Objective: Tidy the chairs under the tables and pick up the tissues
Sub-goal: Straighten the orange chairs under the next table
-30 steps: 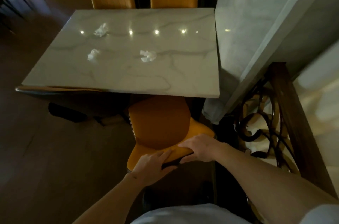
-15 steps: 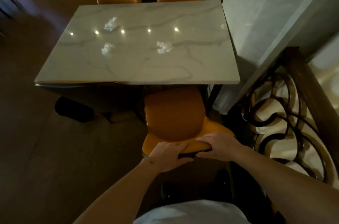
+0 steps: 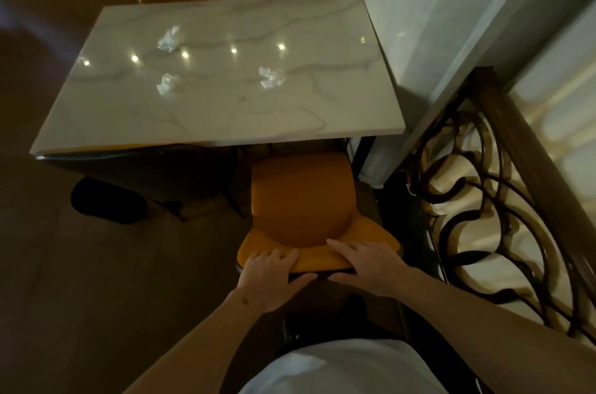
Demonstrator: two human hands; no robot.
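Gripping the chair backrest's top edge, left hand & right hand are kept side by side, fingers curled over it. Vs 1 s ago, chair is seen squared up, seat front under near edge of tabletop. 3 tissues lie unmoved on it.

the orange chair has swung round: a second ago its backrest ran slanted, with the left end lower. now it sits nearly square to the near edge of the desk, with the seat front just at that edge. the left hand has come up to lie level with the right hand. both hands now grip the top rim side by side, fingers over the front, thumbs behind.
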